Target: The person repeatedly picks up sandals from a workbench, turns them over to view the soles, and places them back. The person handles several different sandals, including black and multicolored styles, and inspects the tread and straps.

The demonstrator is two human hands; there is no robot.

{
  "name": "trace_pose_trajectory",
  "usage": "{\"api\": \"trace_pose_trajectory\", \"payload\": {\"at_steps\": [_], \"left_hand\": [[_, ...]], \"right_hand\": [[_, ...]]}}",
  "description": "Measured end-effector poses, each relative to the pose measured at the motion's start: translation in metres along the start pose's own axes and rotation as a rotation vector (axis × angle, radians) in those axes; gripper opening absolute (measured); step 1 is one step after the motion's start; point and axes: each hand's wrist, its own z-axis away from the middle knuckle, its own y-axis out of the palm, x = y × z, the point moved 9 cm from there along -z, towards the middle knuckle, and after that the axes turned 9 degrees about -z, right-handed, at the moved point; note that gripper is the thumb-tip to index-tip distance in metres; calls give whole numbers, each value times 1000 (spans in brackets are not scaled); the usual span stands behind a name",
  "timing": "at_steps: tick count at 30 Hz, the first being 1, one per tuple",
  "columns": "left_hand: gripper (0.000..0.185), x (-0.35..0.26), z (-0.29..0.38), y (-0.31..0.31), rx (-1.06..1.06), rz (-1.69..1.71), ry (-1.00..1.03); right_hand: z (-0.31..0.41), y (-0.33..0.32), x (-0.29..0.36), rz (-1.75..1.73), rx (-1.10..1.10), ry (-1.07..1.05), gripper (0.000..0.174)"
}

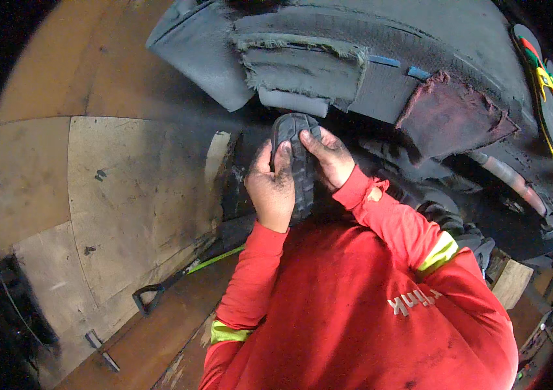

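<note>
Both hands grip a dark rubber footwear sole [301, 170] with a ridged tread pattern, its rounded end pointing away from me. My left hand [274, 178] holds the left edge, thumb on the upper face. On the right edge, my right hand [327, 156] presses with its thumb near the rounded end. Dark dust smudges the fingers. Just beyond that end is a pale roller [293, 102] under a frayed grey cloth flap [306, 68] on a dust-covered machine housing [379, 29]; whether sole and roller touch, I cannot tell.
A dusty reddish rag [454, 117] hangs on the housing's right side. Sandals with red, yellow and green straps [547, 92] lie at far right, near a wood block [513, 282]. Left, a D-shaped handle [148, 298] with a green shaft lies by wooden panels [130, 195].
</note>
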Motion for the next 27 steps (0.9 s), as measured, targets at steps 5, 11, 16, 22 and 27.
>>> {"api": "trace_pose_trajectory", "payload": {"at_steps": [5,11,16,22,27], "left_hand": [[35,16,-3,31,474,428,-122],[44,31,-10,63,802,744,-214],[55,57,-4,63,928,1108,-358],[39,81,9,44,928,802,-290],[40,71,-5,26,697,354,-76]], "right_hand": [[20,-10,3,132,-48,-105,32],[31,-14,20,818,-321,-443,35],[54,-35,-31,722,-388,-131,42],[49,-37,-67,1015,-488,-139,67],[72,6,-36,1251,-444,-372,87]]}}
